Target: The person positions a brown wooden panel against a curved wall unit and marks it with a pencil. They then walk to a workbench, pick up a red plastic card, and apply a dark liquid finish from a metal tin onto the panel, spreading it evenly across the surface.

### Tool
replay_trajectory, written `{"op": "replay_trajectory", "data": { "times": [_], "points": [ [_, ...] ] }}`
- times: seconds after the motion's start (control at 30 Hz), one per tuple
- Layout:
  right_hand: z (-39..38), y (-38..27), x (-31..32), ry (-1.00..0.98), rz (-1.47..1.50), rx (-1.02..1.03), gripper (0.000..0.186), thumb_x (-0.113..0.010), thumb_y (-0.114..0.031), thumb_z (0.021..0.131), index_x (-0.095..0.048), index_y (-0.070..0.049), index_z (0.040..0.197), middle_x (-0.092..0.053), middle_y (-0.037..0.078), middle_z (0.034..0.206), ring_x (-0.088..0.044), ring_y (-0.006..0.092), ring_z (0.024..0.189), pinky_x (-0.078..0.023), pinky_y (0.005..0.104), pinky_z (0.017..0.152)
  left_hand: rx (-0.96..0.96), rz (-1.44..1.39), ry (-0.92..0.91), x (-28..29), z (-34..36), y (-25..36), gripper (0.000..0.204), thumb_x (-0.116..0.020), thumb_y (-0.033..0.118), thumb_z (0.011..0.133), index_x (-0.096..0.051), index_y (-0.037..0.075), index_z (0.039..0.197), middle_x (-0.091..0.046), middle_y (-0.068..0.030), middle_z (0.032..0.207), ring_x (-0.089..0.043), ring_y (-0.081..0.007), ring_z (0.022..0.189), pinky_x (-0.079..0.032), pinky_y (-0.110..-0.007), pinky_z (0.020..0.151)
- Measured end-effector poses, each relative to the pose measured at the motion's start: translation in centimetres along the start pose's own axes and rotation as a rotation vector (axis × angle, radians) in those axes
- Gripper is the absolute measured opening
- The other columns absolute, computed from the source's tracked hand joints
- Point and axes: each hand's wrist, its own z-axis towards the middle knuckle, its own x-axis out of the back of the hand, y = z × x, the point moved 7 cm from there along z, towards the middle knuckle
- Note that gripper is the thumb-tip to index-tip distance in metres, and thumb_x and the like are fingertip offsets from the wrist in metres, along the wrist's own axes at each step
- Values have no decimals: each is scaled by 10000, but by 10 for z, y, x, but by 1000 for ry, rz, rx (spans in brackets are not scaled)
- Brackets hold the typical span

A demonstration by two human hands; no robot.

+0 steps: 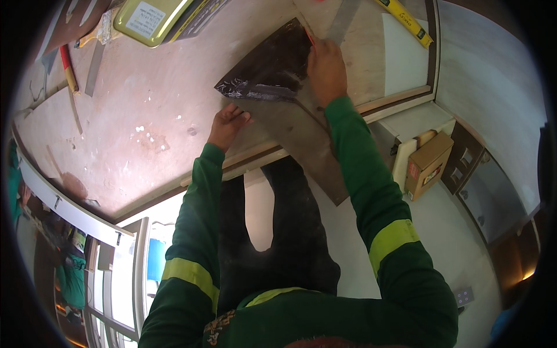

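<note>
My right hand [328, 71] is closed round a thin red tool [312, 39], held at the right edge of a dark brown sheet [264, 64]. White smears run along the sheet's near edge. Most of the tool is hidden by my fingers, so its kind does not show. My left hand [228, 125] is just below the sheet's near left corner, with thumb and fingers pinched together. Whatever they may hold is too small to make out. A lighter brown panel [316, 156] slants from under the dark sheet over the table's near edge; whether the two are joined I cannot tell.
On the worktable [116, 156] stand a yellow tin [155, 23] at the far left and, at far right, a yellow spirit level [406, 23]. A red-and-yellow handle [68, 69] lies near a metal strip [94, 69]. Below right is a cardboard box [429, 165]. A green-clothed person [72, 278] appears at left.
</note>
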Motion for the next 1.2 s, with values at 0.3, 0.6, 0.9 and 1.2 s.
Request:
{"op": "replay_trajectory", "data": {
  "times": [0.3, 0.6, 0.9, 1.2],
  "points": [
    [5, -3, -7, -39, -61, 36, 338, -643, -89, 984, -661, 10, 1307, -653, 183, 1146, -644, 384, 1109, -558, 482, 963, -16, -6, -19, -3, -2, 3, 189, -638, -47, 1004, -547, 102, 932, -545, 42, 895, -606, -73, 908, -599, -337, 977],
    [-10, -20, -27, -12, -205, 233, 402, -622, -87, 941, -644, -25, 1338, -652, 153, 1185, -637, 349, 1113, -556, 460, 935, -19, -2, -10, -2, -3, 5, 205, -642, -45, 1003, -550, 104, 896, -545, 56, 882, -595, -59, 884, -600, -334, 965],
    [-90, -38, -31, -255, -234, 488, 405, -615, -119, 957, -637, -61, 1357, -625, 117, 1250, -602, 341, 1158, -518, 483, 965, -36, -52, -34, -3, -1, 2, 216, -623, -49, 1008, -639, 37, 1205, -598, 26, 987, -615, -85, 960, -580, -332, 992],
    [-4, -20, 22, -108, 150, 115, 255, -596, -110, 1009, -674, 0, 1225, -643, 197, 1148, -606, 437, 1097, -508, 494, 960, -57, -72, -107, 11, 5, -17, 361, -606, -35, 1025, -583, 16, 1382, -639, -20, 1187, -634, -137, 1110, -568, -367, 1041]
  ]
}}
